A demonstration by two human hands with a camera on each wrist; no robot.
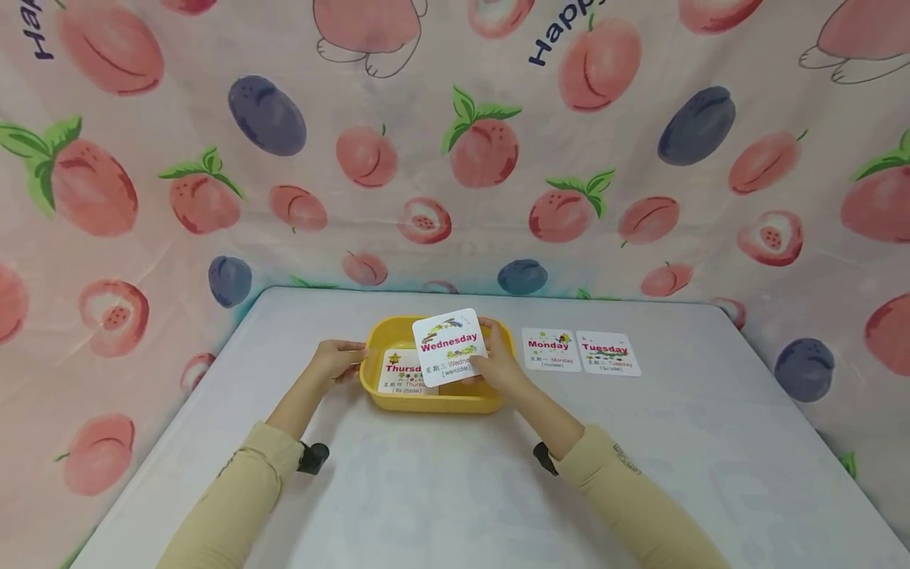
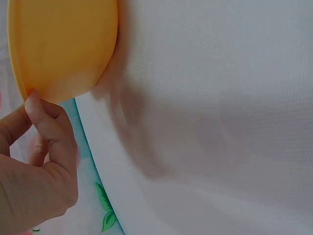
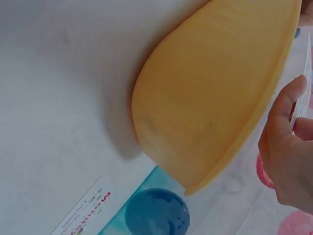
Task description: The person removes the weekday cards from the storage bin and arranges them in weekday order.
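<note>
Above a yellow plastic tray [image 1: 434, 404], my right hand [image 1: 495, 359] holds a white card printed "Wednesday" [image 1: 449, 348] by its right edge, thumb on the front. The right wrist view shows that card [image 3: 305, 81] nearly edge-on between thumb and fingers. At the tray's left end, my left hand [image 1: 337, 363] pinches the rim, seen also in the left wrist view, where the thumb and fingers of that hand [image 2: 44, 156] meet on the yellow edge. Inside the tray lies a "Thursday" card [image 1: 401, 375], partly covered by the raised one.
Right of the tray, a "Monday" card [image 1: 551, 350] and a "Tuesday" card [image 1: 607, 353] lie side by side, face up. All stand on a white table [image 1: 426, 490]. Behind it hangs a pink fruit-patterned cloth [image 1: 426, 182].
</note>
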